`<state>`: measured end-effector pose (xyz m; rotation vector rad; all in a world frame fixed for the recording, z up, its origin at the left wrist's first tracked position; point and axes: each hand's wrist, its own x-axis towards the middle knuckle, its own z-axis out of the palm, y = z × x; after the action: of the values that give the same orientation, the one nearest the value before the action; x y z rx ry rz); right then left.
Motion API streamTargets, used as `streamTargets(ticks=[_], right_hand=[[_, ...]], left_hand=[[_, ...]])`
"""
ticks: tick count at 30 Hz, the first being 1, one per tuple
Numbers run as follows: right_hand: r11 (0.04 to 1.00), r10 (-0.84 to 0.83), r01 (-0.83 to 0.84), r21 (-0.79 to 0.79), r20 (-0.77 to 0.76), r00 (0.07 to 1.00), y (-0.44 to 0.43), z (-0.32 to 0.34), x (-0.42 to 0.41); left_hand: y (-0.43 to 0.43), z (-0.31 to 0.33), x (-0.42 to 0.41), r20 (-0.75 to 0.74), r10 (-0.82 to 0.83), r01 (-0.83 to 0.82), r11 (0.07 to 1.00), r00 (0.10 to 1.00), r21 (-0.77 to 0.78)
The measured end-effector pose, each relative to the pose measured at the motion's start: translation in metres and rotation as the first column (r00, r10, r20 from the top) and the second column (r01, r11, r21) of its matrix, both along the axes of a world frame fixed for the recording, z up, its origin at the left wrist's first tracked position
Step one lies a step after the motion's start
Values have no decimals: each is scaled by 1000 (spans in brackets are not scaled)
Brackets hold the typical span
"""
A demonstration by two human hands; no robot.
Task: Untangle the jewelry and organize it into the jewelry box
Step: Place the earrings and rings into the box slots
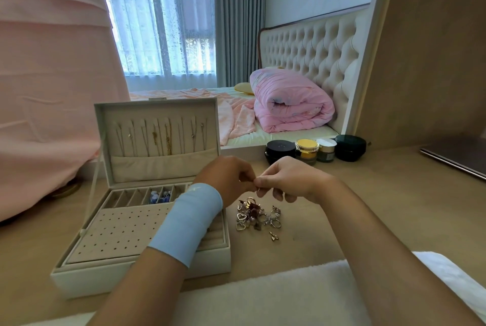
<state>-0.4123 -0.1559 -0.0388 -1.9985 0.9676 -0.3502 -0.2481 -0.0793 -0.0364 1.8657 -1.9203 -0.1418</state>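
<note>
– Two hands: state and position?
– Head view: left hand (231,178) and right hand (292,181) each pinch one small jewelry piece (258,189) above the tangled pile (259,216) on the counter (368,207), just right of the open jewelry box (92,281).

Four jars stood in a row at the back of the wooden table (368,207): a black jar (280,150), a yellow jar (306,150), a small white-lidded jar (326,149) and a dark green jar (350,147). A closed laptop (455,157) lay at the right edge, and a white towel (263,296) along the near edge. Behind the table, a rolled pink quilt (289,102) sat on the bed against a tufted headboard (310,49), beside a yellow pillow (244,87). A lace curtain (157,23) covered the window, and a pink cloth (52,75) hung on the left.
</note>
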Motion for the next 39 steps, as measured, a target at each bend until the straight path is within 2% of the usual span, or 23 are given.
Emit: streamTargets(ticks=[2,6,8,12,19,31,39], right_hand=[[1000,-15,15,-6,-23,1000,-1,-1,-2],[983,24,-89,-161,-368,929,1,-3,1],[975,10,-111,-195,-458,889,2,-6,5],[964,-35,-117,-240,-550,834,7,-8,14],[922,-131,-131,-364,-612,779,12,-20,25],[955,-23,-115,-274,-453,891,18,3,19],[959,88,-118,-256,-127,988,49,28,36]], left_hand=[[2,2,3,-12,14,-14,1000,1000,2],[4,8,11,3,47,-47,998,999,38],[5,11,12,-23,33,-32,997,999,64],[9,16,14,-65,2,2,998,998,66],[16,23,17,-115,-4,9,999,993,43],[62,30,60,-101,29,-16,991,994,131],[86,24,83,-5,62,-57,947,998,317]])
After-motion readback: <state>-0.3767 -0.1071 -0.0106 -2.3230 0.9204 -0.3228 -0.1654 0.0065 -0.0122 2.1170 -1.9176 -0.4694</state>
